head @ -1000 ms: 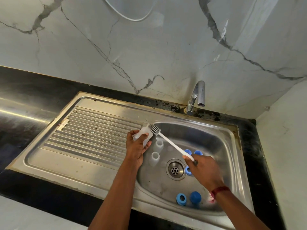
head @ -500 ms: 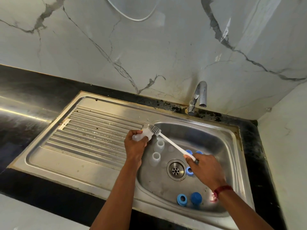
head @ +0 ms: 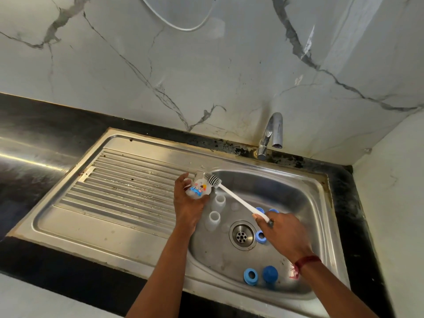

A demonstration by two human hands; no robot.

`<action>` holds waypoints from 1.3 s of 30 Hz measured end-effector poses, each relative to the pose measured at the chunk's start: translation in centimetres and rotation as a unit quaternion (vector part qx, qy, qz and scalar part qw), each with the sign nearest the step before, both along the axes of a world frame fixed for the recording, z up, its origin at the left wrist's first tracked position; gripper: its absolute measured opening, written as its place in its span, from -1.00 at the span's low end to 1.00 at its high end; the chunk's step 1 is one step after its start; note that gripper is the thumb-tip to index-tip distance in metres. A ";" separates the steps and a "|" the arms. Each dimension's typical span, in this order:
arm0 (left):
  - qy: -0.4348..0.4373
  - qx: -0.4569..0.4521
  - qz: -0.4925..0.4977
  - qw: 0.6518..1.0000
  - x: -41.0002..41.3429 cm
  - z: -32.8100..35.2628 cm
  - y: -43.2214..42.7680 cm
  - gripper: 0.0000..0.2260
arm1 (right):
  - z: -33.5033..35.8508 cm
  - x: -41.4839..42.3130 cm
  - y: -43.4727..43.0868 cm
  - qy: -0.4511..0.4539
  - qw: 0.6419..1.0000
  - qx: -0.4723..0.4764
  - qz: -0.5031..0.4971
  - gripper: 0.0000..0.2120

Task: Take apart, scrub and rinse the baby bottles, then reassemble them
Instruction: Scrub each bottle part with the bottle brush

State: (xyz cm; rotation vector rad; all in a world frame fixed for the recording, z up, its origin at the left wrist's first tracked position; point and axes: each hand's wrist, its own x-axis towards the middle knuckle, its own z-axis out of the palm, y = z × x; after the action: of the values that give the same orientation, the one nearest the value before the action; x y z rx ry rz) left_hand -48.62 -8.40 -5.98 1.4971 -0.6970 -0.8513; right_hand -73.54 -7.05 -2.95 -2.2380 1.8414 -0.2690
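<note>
My left hand (head: 187, 203) holds a small clear baby bottle (head: 199, 188) with a coloured print, over the left edge of the sink basin (head: 305, 193). My right hand (head: 283, 232) grips the white handle of a bottle brush (head: 238, 199); its grey bristle head lies against the bottle's outside. Two more clear bottles (head: 218, 203) stand upright in the basin by my left hand. Blue rings and caps (head: 250, 276) lie on the basin floor, some near the drain (head: 242, 235), two at the front.
A chrome tap (head: 271, 134) stands behind the basin, with no water running. The ribbed steel draining board (head: 124, 187) stretches to the left. Black countertop (head: 34, 134) surrounds the sink, and a marble wall rises behind.
The bottle has turned in my left hand so that its printed side now faces up, and my fingers have loosened around it. The brush head stays at the bottle.
</note>
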 end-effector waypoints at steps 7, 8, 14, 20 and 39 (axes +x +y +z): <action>0.125 0.099 0.018 0.987 0.1 -0.7 -0.5 -0.62 | 0.7 -0.7 0.7 0.000 1.000 0.017 -0.001 -0.58; 0.135 0.100 0.015 0.986 -0.1 -0.6 -0.5 -0.67 | 1.0 -0.7 0.7 0.001 1.000 0.017 -0.005 -0.56; 0.203 0.078 -0.067 0.974 -0.8 0.3 0.2 -0.79 | 1.2 -0.2 0.0 -0.002 1.000 -0.004 -0.006 -0.55; 0.370 0.060 -0.023 0.927 -0.5 0.3 0.5 -0.84 | 0.6 -0.6 -0.3 0.007 1.000 -0.008 0.008 -0.57; -0.020 0.142 -0.054 0.988 0.2 -0.6 0.1 -0.64 | 0.3 -1.3 -1.0 0.047 0.998 -0.022 0.044 -0.60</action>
State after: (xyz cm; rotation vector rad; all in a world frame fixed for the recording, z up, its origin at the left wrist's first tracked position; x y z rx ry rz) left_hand -48.42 -8.35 -6.59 1.7465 -0.7140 -1.0390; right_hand -74.81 -8.05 -2.63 -2.3933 1.7917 -0.1925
